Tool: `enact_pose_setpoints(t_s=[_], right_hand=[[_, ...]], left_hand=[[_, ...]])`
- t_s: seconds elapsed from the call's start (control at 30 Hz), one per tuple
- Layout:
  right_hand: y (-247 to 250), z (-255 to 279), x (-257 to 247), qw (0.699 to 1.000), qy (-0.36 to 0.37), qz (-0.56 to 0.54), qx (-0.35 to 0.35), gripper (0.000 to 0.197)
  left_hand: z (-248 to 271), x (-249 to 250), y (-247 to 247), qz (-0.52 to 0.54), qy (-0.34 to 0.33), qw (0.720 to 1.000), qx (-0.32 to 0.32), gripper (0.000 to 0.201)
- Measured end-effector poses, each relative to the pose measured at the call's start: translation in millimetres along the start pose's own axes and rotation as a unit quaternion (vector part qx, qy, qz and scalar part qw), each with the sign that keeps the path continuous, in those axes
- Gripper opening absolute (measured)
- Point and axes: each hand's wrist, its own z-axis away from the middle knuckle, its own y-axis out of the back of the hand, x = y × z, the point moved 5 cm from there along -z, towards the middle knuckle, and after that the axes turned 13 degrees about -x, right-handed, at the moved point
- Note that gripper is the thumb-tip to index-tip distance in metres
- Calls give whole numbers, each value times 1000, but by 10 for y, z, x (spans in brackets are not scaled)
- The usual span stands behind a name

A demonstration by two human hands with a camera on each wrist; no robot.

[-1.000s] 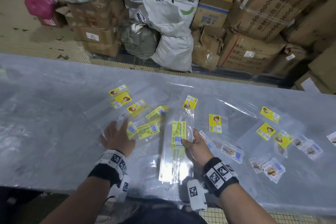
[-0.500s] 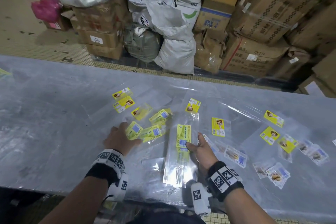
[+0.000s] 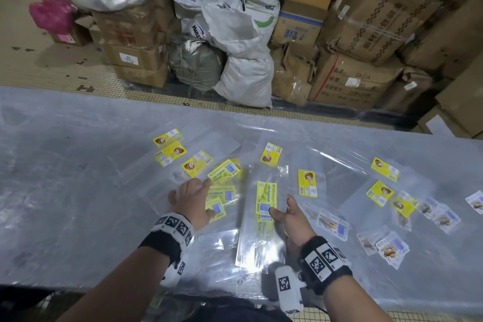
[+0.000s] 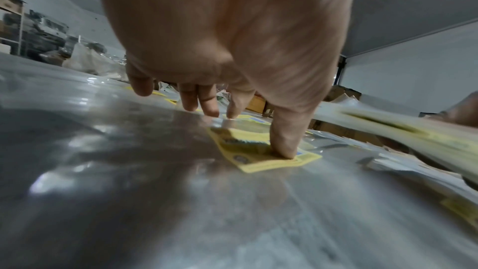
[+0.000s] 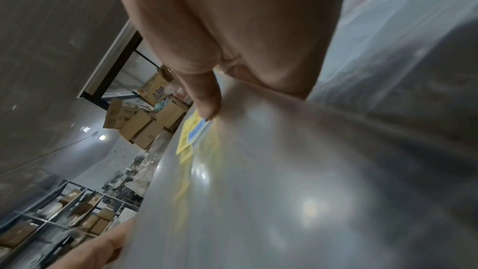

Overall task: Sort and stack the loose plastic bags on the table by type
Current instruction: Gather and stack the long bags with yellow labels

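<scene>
On worktop [image 3: 65,191], head view: right hand [image 3: 290,219] pinches KEK PANDAN bag stack [image 3: 262,214]; left hand [image 3: 192,202] lies flat on loose bags [image 3: 222,198]. Left wrist: fingertip [image 4: 283,148] presses label. Right wrist: thumb [image 5: 207,101] clamps film. Thin, slippery, floppy; grip edges.

Storeroom or packing warehouse, goods piled on a tiled floor.

Stacked brown cardboard cartons [image 3: 366,15] with shipping labels and printed codes against the far side, some torn and taped; white woven sacks [image 3: 243,34] printed with company names slumped between them, beside a pink plastic bag [image 3: 52,12] on a box. In front, a long work table [image 3: 65,191] under clear sheeting, strewn with clear plastic bags [image 3: 264,214] bearing yellow product labels. From the right wrist view, metal shelving [image 5: 51,222] loaded with more cartons, plain pale walls and a single ceiling lamp [image 5: 101,137].
</scene>
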Motion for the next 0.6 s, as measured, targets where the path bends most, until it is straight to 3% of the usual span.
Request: enact_pose_setpoints(t_s=[0.4, 0.6], right_hand=[[135, 11, 93, 1000, -8, -25, 10, 37], [170, -7, 99, 1000, -3, -24, 9, 37]], left_hand=[[-57, 149, 106, 11, -41, 999, 6, 64], [-103, 198, 191, -66, -34, 997, -3, 86]])
